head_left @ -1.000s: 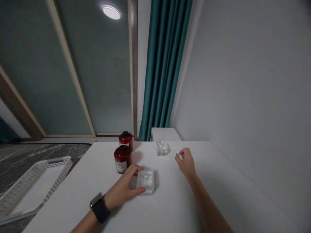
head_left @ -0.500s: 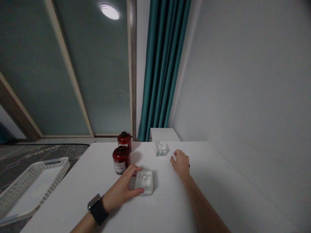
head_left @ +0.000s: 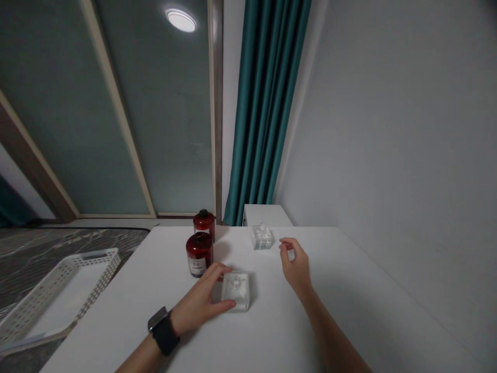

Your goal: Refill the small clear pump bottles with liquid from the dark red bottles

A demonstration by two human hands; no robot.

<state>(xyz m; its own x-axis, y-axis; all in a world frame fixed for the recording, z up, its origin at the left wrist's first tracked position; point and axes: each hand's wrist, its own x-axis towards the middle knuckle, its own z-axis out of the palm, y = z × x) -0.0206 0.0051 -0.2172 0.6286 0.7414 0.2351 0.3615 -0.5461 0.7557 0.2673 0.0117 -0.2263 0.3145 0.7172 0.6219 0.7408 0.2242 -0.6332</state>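
A square clear glass bottle [head_left: 241, 295] stands on the white table, and my left hand [head_left: 200, 305] grips its left side, thumb at the near edge and fingers at the far edge. My right hand [head_left: 297, 267] is raised to the right with its fingers curled in a pinch; what they hold, if anything, I cannot make out. Left of that hand, apart from it, a second clear glass bottle [head_left: 262, 237] has a rounded stopper on top. Beyond my left fingers are two dark red bottles with black tops, the nearer bottle [head_left: 200, 254] labelled, the farther bottle [head_left: 204, 221] partly hidden behind it.
On the striped floor covering to the left lies a white perforated basket [head_left: 64, 290]. A low white cabinet [head_left: 266, 213] stands past the table's far edge [head_left: 233, 228]. Behind are a green curtain [head_left: 264, 103] and frosted glass panels. A plain wall [head_left: 388, 155] borders the right side.
My right hand has turned and its knuckles have lifted slightly; a whitish spot by its fingertips no longer shows. My left hand stays on the glass bottle. The whole view has shifted slightly.
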